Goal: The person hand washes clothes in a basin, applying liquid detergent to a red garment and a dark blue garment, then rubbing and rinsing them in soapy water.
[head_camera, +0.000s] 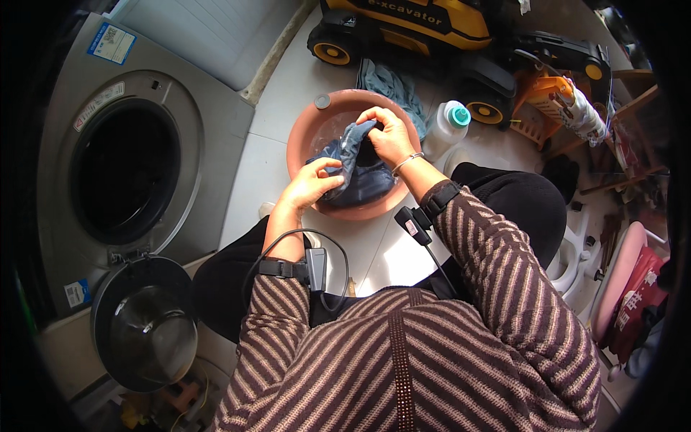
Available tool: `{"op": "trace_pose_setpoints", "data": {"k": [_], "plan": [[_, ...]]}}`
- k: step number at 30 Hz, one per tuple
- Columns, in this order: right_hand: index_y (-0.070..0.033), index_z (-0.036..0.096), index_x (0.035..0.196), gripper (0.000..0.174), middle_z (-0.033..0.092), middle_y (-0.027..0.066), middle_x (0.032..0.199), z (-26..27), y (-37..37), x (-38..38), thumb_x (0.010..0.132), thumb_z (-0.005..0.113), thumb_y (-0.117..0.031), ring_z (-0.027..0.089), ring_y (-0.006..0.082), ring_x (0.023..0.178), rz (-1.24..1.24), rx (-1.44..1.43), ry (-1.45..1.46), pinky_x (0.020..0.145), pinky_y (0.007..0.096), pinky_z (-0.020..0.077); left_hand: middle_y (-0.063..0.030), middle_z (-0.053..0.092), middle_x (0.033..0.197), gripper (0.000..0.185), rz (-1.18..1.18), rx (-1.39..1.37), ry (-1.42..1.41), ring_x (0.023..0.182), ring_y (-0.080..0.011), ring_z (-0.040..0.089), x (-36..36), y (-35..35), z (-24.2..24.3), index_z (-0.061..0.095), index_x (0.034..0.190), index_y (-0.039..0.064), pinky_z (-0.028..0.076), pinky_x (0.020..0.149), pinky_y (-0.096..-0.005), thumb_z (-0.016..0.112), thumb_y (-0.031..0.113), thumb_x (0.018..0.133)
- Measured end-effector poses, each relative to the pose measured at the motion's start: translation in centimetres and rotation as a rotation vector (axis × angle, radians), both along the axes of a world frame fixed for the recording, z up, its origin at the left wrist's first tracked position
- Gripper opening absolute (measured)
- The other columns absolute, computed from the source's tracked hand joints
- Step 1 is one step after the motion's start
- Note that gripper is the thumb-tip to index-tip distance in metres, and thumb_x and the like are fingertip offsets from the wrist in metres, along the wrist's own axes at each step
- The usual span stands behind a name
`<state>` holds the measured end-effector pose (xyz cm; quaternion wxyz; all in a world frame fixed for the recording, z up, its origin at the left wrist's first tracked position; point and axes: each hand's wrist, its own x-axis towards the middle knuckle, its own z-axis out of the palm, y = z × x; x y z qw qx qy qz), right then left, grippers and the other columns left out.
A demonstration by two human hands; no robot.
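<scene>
A brown plastic basin [302, 132] stands on the tiled floor between my knees. Wet dark-blue cloth [367, 186], which looks like a garment, lies in it. My right hand [386, 135] pinches a raised fold of this cloth at its upper end. Lower on the same fold, my left hand [316, 183] grips it between thumb and fingers. A small round cap-like disc [322, 101] rests on the basin's far left rim. Just right of the basin is a translucent white bottle [444, 132] with a teal cap.
A front-loading washing machine [216, 124] is at left, its round door [146, 324] swung wide. Behind the basin lies a pale teal cloth [397, 89], near a yellow-and-black toy excavator [410, 27]. An orange plastic basket [532, 129] and a pink basin [621, 275] are at right.
</scene>
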<state>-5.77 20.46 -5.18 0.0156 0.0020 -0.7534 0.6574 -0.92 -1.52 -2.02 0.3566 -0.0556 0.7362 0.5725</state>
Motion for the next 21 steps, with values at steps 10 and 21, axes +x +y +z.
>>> {"op": "trace_pose_setpoints", "data": {"k": [10,21], "plan": [[-0.005,0.065,0.088,0.019,0.066,0.0092,0.086,8.4,-1.3,0.8,0.073,0.062,0.005,0.065,0.0221,0.086,0.348,0.167,0.13,0.079,0.0325,0.0515,-0.0005,0.066,0.094,0.013,0.255,0.373,0.036,0.084,-0.0102,0.061,-1.7,0.7,5.5,0.066,0.104,0.007,0.048,0.076,-0.0255,0.064,0.018,0.096],[-0.009,0.063,0.125,0.044,0.07,0.012,0.096,9.4,1.2,0.7,0.082,0.065,-0.016,0.067,0.0256,0.095,0.624,0.347,-0.2,0.086,0.0373,0.0526,-0.001,0.067,0.099,0.019,0.221,0.365,0.177,0.09,-0.01,0.06,1.3,-1.3,8.8,0.065,0.113,0.004,0.046,0.08,-0.0247,0.06,0.017,0.099]]}}
